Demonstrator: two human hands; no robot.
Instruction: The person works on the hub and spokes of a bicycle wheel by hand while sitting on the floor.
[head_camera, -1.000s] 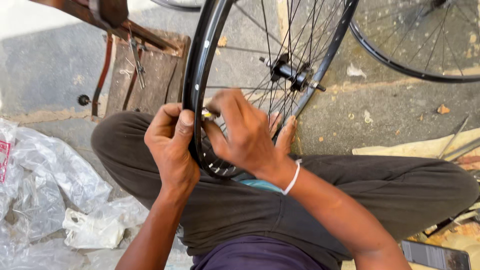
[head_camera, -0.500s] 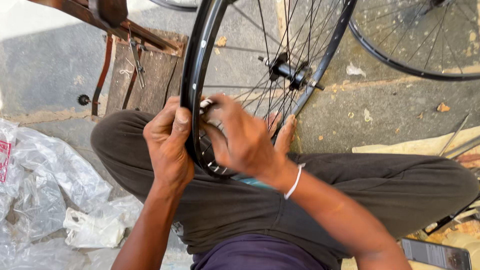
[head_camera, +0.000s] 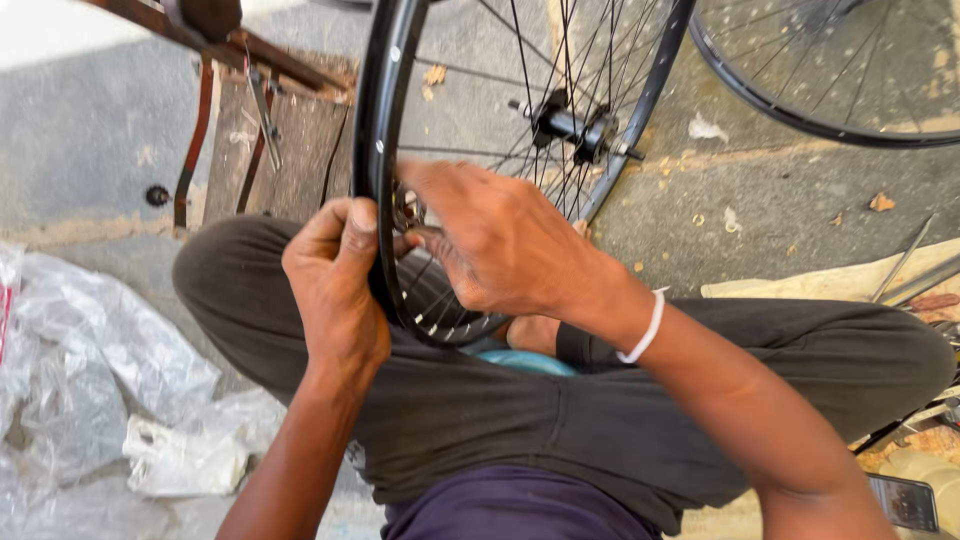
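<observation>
Black bicycle wheel (head_camera: 375, 130) upright on the lap, between the crossed legs (head_camera: 600, 420), lower rim just at the knees. Left hand (head_camera: 335, 285) closed round the rim from outside, thumb pressed on its outer face. Right hand (head_camera: 500, 240) reaching through from the other side, fingers (head_camera: 430, 235) bent close together at the inner edge of the rim, where the spokes (head_camera: 520, 70) end; hard to tell whether pinching a spoke end or only touching it, because the hand itself hides the place.

To do this step well, probably: hold the rim firm with the left hand so that it does not roll or tilt; work only on one spoke end with the right fingertips; turn with small movements, not pulling the spoke sideways; mind the neighbouring spokes, very close to the knuckles.

Around: hub (head_camera: 575, 128) with its axle above the right hand, a second wheel (head_camera: 800, 105) lying on the concrete floor (head_camera: 90, 150) behind, a wooden frame (head_camera: 270, 140) at the left, crumpled clear plastic (head_camera: 90, 350) beside the left knee, thin metal rods (head_camera: 905, 265) at the right. Nothing in the way except the dense spokes and the narrow space over the legs.
</observation>
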